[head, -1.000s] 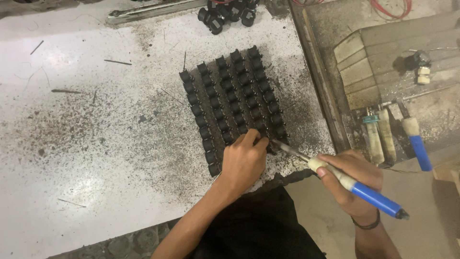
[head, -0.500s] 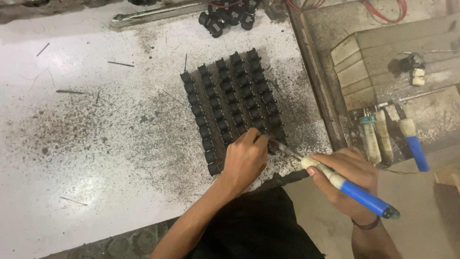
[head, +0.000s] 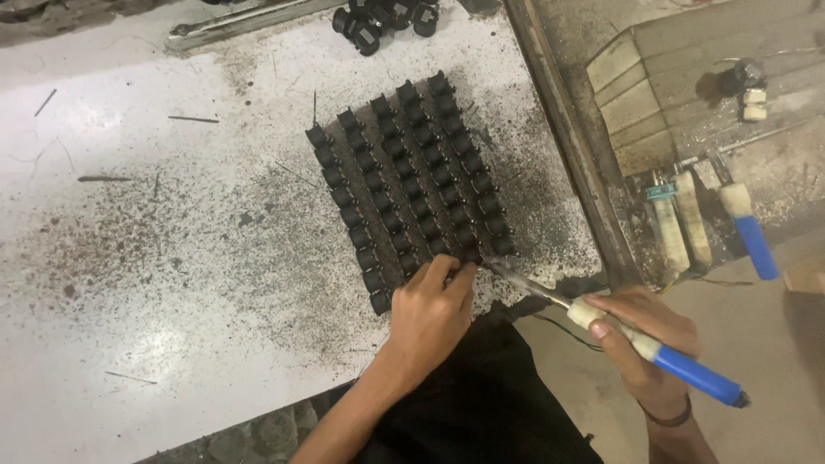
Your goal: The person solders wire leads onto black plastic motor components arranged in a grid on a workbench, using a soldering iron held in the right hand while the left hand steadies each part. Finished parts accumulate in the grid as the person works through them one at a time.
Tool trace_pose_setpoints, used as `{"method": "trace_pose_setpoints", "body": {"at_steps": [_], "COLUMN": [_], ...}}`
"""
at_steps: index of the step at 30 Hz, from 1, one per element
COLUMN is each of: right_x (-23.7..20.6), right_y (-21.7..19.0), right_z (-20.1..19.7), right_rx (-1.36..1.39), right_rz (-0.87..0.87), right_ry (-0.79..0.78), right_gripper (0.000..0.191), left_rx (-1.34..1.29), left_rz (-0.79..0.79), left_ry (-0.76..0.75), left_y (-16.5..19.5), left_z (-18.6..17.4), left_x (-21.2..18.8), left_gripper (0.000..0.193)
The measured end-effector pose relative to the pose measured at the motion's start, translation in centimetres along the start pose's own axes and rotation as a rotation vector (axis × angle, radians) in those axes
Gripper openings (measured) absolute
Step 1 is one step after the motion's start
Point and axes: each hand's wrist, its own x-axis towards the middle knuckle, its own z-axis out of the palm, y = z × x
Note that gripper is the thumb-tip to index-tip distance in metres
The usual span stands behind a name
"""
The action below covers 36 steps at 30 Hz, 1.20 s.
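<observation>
Black parts (head: 411, 185) were set in a diagonal grid on a white counter (head: 129, 258) speckled black around the grid; a blue-handled tool (head: 653, 357), cream-wrapped, was seen right of the grid.

A white, soot-speckled table (head: 146, 283) carries a loose heap of small black round parts (head: 382, 15) at its far edge, beside a long grey metal bar (head: 249, 19). Thin dark wire offcuts (head: 193, 119) lie scattered across its left side. Right of the table's rusty metal edge strip (head: 563, 137), a second blue-handled tool (head: 746, 230) rests near two worn wooden-handled tools (head: 681, 225) on a dusty wooden board (head: 687, 77).
</observation>
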Motion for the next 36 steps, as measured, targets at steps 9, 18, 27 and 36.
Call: {"method": "trace_pose_setpoints", "body": {"at_steps": [9,18,27,36], "right_x": [0.7,1.6,2.3,2.5], "right_y": [-0.3,-1.6,-2.4,-2.3], "right_z": [0.1,0.1,0.3,-0.1], "right_rx": [-0.071,-0.113,-0.164,-0.222], "right_rz": [0.019,-0.134,-0.167,-0.204], "right_ry": [-0.038,-0.067,-0.084,-0.113], "right_gripper": [0.029,0.027,0.029,0.028], "left_rx": [0.008,0.006,-0.002,-0.026], "left_rz": [0.011,0.009,0.015,0.028], "left_ry": [-0.037,-0.067,-0.077,-0.1], "left_y": [-0.2,0.0,0.1,0.4], "left_z": [0.8,0.9,1.3,0.8], "left_x": [0.5,0.8,0.9,1.6], "left_gripper": [0.015,0.016,0.017,0.026]}}
